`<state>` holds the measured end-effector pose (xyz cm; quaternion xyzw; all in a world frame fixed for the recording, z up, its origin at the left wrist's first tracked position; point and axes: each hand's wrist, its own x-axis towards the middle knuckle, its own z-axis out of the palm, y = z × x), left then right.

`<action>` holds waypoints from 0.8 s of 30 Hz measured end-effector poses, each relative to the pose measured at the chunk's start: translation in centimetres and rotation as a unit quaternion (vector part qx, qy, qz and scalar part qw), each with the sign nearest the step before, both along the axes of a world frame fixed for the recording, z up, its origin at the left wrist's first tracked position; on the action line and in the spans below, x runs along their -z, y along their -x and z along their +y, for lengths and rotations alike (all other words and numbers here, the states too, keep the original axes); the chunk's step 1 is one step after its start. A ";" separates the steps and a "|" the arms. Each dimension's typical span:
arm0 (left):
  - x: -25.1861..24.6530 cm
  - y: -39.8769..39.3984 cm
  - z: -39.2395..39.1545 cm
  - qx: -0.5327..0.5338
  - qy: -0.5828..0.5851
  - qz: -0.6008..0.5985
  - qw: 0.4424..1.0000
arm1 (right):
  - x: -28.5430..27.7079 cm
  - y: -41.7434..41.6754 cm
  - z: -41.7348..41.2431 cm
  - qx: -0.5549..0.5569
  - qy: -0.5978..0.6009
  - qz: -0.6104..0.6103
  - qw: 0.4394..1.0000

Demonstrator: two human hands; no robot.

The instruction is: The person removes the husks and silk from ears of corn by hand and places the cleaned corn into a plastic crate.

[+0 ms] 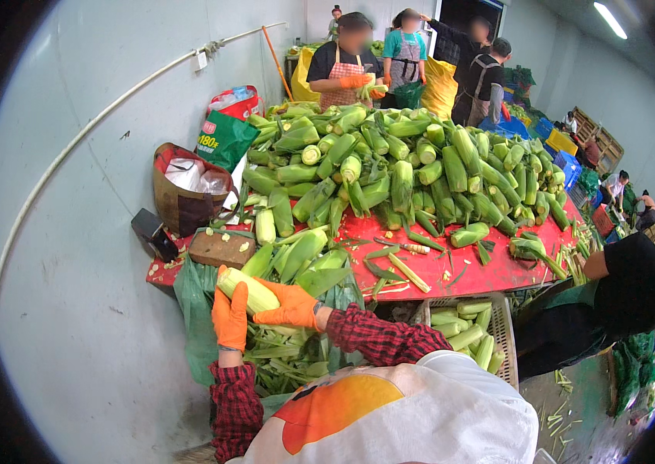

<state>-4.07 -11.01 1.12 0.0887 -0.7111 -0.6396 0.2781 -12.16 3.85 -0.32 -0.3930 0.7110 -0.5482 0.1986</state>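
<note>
An ear of corn (pixel 251 292) in pale green inner husk is held at a tilt between my two hands, in orange gloves. My left hand (pixel 230 318) grips its left side and cut end, thumb along the front. My right hand (pixel 289 304) wraps around the lower right part. Below my hands a green plastic bag (pixel 198 330) gapes, filled with stripped husks (pixel 281 351). Large loose husk leaves (pixel 304 255) lie just beyond my right hand at the table edge. A brick (pixel 221 248) rests on the bag's rim.
A heap of unhusked corn (pixel 362 156) covers much of the red table (pixel 495 267). A knife (pixel 411 247) lies near its front edge. To the right stands a crate (pixel 504 325) of husked corn. Tote bags (pixel 179 203) line the wall side. A co-worker (pixel 611 301) stands close at right; others work beyond.
</note>
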 end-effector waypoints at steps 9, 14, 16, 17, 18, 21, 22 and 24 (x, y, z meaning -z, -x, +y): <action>2.5 -0.2 -2.0 0.135 -0.105 -0.106 0.979 | -0.2 0.1 1.7 0.047 -0.131 0.124 0.982; 2.9 0.1 -1.2 0.127 -0.102 -0.082 0.983 | -0.7 -0.1 2.4 0.056 -0.143 0.122 0.981; 4.1 0.6 -1.7 0.103 -0.064 -0.072 0.990 | -0.5 -0.2 2.4 0.076 -0.137 0.131 0.979; 4.4 0.8 -2.0 0.104 -0.064 -0.072 0.990 | -0.4 -0.2 2.4 0.077 -0.137 0.130 0.979; 4.3 1.1 -2.0 0.094 -0.031 -0.098 0.990 | -0.2 -0.1 2.5 0.080 -0.139 0.125 0.979; 4.2 1.6 -0.8 0.061 0.068 -0.092 0.992 | 0.2 0.1 2.5 0.097 -0.099 0.112 0.984; 3.8 1.7 0.0 0.034 0.134 -0.061 0.989 | 0.4 0.1 2.4 0.106 -0.057 0.105 0.987; 3.3 2.0 1.1 0.023 0.129 -0.056 0.990 | 0.7 0.0 2.3 0.116 -0.005 0.061 0.991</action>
